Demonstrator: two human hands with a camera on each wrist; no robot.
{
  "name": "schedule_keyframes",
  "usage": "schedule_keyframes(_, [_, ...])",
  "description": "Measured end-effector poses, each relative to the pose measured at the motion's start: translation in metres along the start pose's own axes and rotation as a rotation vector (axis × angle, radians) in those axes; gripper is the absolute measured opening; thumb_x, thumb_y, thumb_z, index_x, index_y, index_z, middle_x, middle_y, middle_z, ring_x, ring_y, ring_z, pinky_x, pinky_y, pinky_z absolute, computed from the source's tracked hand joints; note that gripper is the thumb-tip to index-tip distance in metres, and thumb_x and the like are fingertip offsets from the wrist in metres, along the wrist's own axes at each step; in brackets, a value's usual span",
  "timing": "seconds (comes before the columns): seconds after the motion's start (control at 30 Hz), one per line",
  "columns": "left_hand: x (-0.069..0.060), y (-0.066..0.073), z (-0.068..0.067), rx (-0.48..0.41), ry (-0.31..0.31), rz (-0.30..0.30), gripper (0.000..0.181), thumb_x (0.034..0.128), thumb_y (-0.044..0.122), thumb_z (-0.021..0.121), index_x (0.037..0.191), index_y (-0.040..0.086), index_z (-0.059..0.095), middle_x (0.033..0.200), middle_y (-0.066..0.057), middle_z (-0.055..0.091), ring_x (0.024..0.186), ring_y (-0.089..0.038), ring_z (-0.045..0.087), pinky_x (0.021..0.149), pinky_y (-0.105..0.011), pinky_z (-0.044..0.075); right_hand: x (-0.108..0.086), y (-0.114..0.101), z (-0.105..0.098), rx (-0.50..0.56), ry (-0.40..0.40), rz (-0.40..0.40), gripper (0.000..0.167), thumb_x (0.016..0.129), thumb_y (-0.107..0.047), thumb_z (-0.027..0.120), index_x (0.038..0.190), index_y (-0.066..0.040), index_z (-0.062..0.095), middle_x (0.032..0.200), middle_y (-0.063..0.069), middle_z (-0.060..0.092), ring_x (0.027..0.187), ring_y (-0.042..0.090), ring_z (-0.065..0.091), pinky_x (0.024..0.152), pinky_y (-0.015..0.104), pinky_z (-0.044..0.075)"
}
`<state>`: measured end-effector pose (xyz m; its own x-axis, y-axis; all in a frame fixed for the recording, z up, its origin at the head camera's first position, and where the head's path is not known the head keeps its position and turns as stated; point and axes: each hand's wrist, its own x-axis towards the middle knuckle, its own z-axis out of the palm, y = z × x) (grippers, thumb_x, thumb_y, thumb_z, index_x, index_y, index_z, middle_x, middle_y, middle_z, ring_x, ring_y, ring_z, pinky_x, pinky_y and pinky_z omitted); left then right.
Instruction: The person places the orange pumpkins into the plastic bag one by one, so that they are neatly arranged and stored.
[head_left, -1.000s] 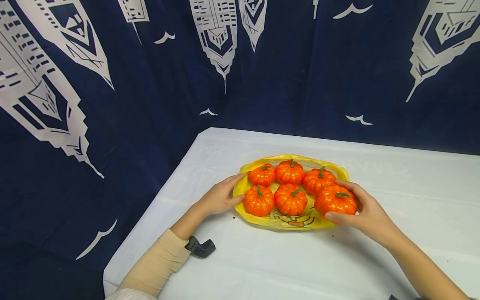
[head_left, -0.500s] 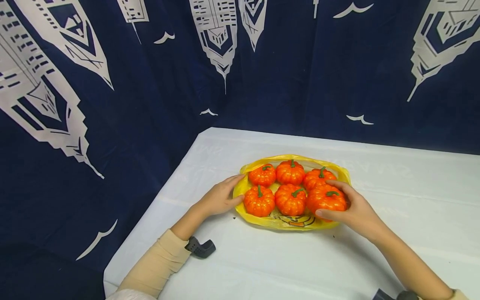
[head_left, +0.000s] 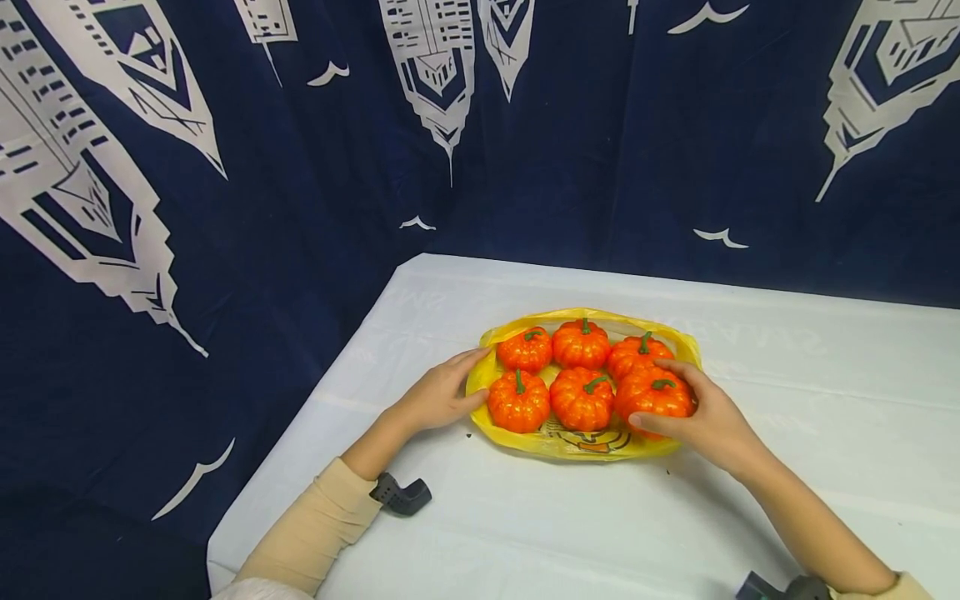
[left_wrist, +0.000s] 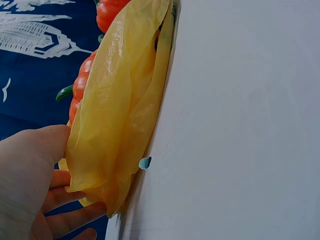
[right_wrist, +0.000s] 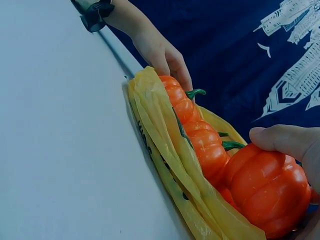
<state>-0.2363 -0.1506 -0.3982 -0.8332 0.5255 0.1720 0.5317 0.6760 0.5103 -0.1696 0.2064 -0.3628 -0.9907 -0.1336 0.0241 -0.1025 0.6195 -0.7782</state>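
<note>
My right hand [head_left: 712,425] grips a glossy orange pumpkin [head_left: 654,392] with a green stem, thumb at its near side and fingers round its right. This pumpkin is at the right end of a yellow plastic bag [head_left: 517,440], whose mouth is spread open. Inside the bag sit several similar pumpkins [head_left: 582,400] in two rows. In the right wrist view the gripped pumpkin [right_wrist: 267,190] stands higher than the bag's rim. At the bag's left end rests my left hand [head_left: 438,396], fingers spread and relaxed against the yellow plastic [left_wrist: 107,120]; the left wrist view shows the thumb touching the rim.
A white cloth covers the table [head_left: 525,525]. Behind it and to the left hangs a dark blue curtain [head_left: 555,183] with white building prints. Black bands [head_left: 401,494] are worn on the wrists. Small dark specks lie on the cloth near the bag.
My right hand has moved left with the pumpkin, from over the bag's right edge to beside the front-row pumpkins. The left hand stays in place.
</note>
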Motion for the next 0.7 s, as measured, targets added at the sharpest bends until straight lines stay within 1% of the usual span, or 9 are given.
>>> schedule_keyframes(0.17, [0.000,0.000,0.000,0.002,-0.004,0.003,0.068,0.0929,0.030,0.060,0.150,0.003,0.035,0.151,-0.016,0.039,0.138,-0.031,0.037,0.113,-0.044,0.031,0.002,0.001,0.000,-0.003,0.012,0.006,0.095,0.080,-0.040,0.079,0.150,-0.001,0.029,0.145,0.031,0.035,0.126,0.051,0.038,0.099,0.067,0.037])
schedule_keyframes(0.37, [0.000,-0.001,0.000,0.007,-0.005,-0.001,0.068,0.0930,0.030,0.060,0.150,0.003,0.035,0.151,-0.016,0.039,0.138,-0.031,0.037,0.113,-0.044,0.031,0.002,0.003,0.005,-0.003,0.036,0.043,0.098,0.081,-0.041,0.078,0.152,0.000,0.024,0.147,0.032,0.032,0.129,0.052,0.034,0.101,0.067,0.034])
schedule_keyframes(0.5, [-0.001,0.000,0.000,0.007,-0.006,-0.002,0.068,0.0932,0.030,0.060,0.150,0.003,0.035,0.151,-0.016,0.039,0.138,-0.031,0.037,0.113,-0.044,0.031,0.002,0.003,0.010,0.017,0.069,0.061,0.099,0.081,-0.041,0.078,0.152,0.000,0.023,0.147,0.032,0.033,0.128,0.051,0.036,0.101,0.065,0.036])
schedule_keyframes(0.7, [0.000,0.000,0.000,0.012,-0.003,-0.001,0.067,0.0934,0.031,0.059,0.150,0.003,0.035,0.151,-0.016,0.039,0.138,-0.031,0.037,0.113,-0.044,0.031,0.000,0.005,0.016,0.015,0.129,0.038,0.096,0.082,-0.040,0.077,0.151,0.001,0.023,0.145,0.030,0.035,0.126,0.049,0.039,0.099,0.065,0.038])
